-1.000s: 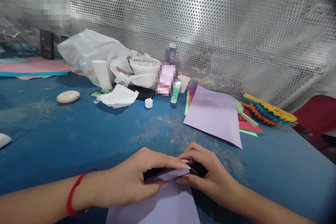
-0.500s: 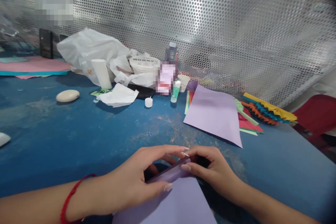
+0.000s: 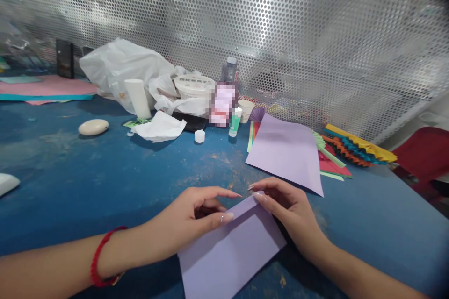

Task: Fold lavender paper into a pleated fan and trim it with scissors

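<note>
A lilac sheet of paper (image 3: 231, 247) lies on the blue table (image 3: 105, 182) right in front of me, turned at a slant. My left hand (image 3: 189, 217), with a red cord on its wrist, pinches the sheet's far edge between thumb and fingers. My right hand (image 3: 287, 205) holds the same edge at the far right corner, fingers curled over it. Both hands meet at the top of the sheet.
A second lilac sheet (image 3: 286, 152) lies on coloured papers further back, beside folded paper fans (image 3: 354, 147). Behind stand a white plastic bag (image 3: 122, 70), a white tub (image 3: 192, 86), a bottle (image 3: 228, 69), a small tube (image 3: 234, 123), tissue (image 3: 159, 127) and a perforated metal screen (image 3: 280, 23).
The folded far edge has been laid flat and the sheet has turned, its far edge now further from me. Both hands moved forward with it.
</note>
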A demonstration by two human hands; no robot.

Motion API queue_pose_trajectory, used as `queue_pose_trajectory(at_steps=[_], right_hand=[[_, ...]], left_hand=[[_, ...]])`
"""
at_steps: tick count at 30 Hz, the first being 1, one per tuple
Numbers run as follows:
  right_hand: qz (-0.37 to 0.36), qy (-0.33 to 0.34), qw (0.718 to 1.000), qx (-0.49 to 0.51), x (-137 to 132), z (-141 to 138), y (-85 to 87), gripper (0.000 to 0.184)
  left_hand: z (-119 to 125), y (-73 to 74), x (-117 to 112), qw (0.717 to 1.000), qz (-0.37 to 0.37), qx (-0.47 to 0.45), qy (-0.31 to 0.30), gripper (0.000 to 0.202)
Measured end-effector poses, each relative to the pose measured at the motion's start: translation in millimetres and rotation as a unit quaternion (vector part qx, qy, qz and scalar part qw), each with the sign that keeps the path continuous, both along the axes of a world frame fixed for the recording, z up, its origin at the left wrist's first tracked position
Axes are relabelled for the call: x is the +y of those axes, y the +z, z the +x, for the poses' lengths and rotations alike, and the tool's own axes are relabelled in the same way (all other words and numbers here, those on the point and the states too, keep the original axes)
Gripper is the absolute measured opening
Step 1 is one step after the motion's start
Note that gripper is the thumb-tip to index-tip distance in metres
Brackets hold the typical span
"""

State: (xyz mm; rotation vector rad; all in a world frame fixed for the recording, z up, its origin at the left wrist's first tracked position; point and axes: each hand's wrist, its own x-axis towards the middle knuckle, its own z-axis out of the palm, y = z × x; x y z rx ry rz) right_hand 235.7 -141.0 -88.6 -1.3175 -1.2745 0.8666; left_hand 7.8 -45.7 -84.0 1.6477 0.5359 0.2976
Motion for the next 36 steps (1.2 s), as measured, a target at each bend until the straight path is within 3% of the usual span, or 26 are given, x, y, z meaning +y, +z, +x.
queue_pose_trajectory(at_steps=[7, 12, 18, 29, 36], right_hand=[[-0.047, 0.059, 0.996, -0.045, -0.5, -2.4, -1.1, 0.021], [-0.044, 0.101, 0.991, -0.082, -1.8, -3.0, -1.1, 0.018], [-0.055, 0.106, 0.99, -0.079, -2.0, -2.3, -2.8, 0.019], [-0.032, 0.111, 0.989, -0.092, -2.0, -2.1, -2.9, 0.016], [-0.029, 0.115, 0.989, -0.086, -2.5, -2.3, -3.5, 0.015]], left_hand=[[-2.1, -1.9, 4.5, 1.0, -0.007, 0.015, -0.025, 0.039], [-2.3, 0.1, 4.7, 0.998, 0.029, 0.003, -0.051, 0.037], [-1.3, 5.0, 3.6, 0.996, 0.036, 0.055, -0.053, 0.046], [-2.6, 6.3, 0.7, 0.991, 0.114, 0.033, -0.056, 0.036], [-4.1, 2.8, 2.0, 0.992, 0.108, 0.029, -0.064, 0.034]])
